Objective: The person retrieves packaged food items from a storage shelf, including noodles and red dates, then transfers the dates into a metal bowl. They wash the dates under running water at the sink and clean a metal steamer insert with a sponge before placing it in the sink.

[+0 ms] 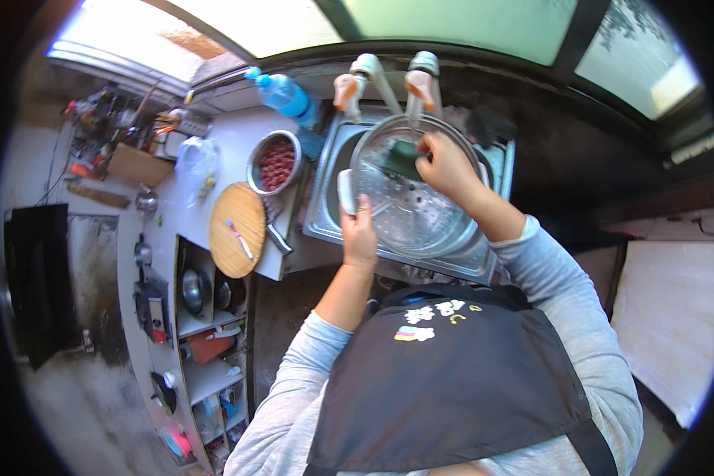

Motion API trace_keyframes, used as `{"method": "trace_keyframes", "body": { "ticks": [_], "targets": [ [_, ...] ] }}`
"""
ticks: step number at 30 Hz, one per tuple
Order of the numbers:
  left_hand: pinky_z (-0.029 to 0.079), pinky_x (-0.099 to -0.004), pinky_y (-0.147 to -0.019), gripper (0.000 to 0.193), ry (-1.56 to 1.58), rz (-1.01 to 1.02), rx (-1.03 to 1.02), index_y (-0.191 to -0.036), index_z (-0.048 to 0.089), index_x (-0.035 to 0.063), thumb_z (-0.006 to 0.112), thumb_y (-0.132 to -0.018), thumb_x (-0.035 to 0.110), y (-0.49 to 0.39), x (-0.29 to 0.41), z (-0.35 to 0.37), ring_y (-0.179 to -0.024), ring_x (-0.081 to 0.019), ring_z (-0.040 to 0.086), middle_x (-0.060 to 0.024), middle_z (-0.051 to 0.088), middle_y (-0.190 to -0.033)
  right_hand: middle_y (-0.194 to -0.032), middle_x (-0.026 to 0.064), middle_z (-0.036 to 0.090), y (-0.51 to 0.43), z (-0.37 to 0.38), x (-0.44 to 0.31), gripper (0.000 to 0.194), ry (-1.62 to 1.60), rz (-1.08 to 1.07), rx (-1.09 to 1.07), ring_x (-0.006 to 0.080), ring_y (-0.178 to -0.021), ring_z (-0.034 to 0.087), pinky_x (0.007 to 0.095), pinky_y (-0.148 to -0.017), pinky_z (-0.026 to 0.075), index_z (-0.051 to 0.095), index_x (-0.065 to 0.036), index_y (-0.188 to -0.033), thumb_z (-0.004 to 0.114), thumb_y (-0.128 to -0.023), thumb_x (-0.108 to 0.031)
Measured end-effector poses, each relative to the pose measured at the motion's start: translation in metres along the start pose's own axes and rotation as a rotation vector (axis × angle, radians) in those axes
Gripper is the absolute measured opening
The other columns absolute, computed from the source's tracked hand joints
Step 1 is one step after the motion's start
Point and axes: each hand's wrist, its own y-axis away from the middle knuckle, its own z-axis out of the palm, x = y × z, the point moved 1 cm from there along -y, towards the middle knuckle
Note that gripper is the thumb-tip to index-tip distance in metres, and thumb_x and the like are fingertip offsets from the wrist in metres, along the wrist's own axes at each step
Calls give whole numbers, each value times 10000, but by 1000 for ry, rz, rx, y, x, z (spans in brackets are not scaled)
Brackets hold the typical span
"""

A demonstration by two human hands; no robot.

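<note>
A round metal steamer pan with holes in its base is held tilted over the stainless-steel sink. My left hand grips its left rim beside the pale handle. Inside the pan, my right hand is closed on a dark green scouring pad, which lies against the wet metal. Part of the pad is hidden by my fingers. One of the two taps has its spout right at the pan's far rim.
Left of the sink stand a metal bowl of red fruit and a blue plastic bottle. A round wooden board carries a small knife. Another knife lies near the counter's edge. A plastic bag sits further left.
</note>
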Motion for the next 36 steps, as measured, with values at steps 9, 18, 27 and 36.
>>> {"method": "trace_keyframes", "body": {
  "ticks": [9, 18, 27, 36],
  "targets": [
    [386, -280, -944, 430, -60, -44, 76, -1330, 437, 11, 529, -971, 229, -2, -19, -12, -1084, -133, 492, -57, 549, -1187, -1017, 145, 632, 65, 45, -25, 424, 53, -400, -302, 341, -897, 599, 416, -782, 496, 597, -67, -1154, 572, -736, -1],
    [455, -300, -844, 316, 121, -1, 129, -1204, 512, 4, 543, -957, 199, -14, -29, -1, -971, -170, 576, -85, 615, -1074, -1232, 170, 567, 48, 63, -4, 437, 57, -779, -410, 326, -1197, 515, 386, -1006, 432, 587, -46, -1193, 586, -756, -36],
    [443, -312, -901, 372, 130, -25, 172, -1286, 446, -5, 522, -953, 145, -16, -9, 3, -1042, -197, 568, -109, 566, -1180, -1486, 164, 332, 4, 52, 40, 632, 450, -103, -287, 312, -1374, 316, 426, -1112, 270, 368, -46, -1415, 485, -919, -420],
    [429, -312, -930, 409, 103, -42, 149, -1313, 431, -7, 528, -944, 140, -27, -34, -7, -1074, -203, 553, -111, 559, -1206, -1443, 240, 360, 41, 82, 8, 513, 212, -352, -585, 365, -1328, 371, 390, -1096, 320, 418, -32, -1378, 509, -906, -212]
  ]
}}
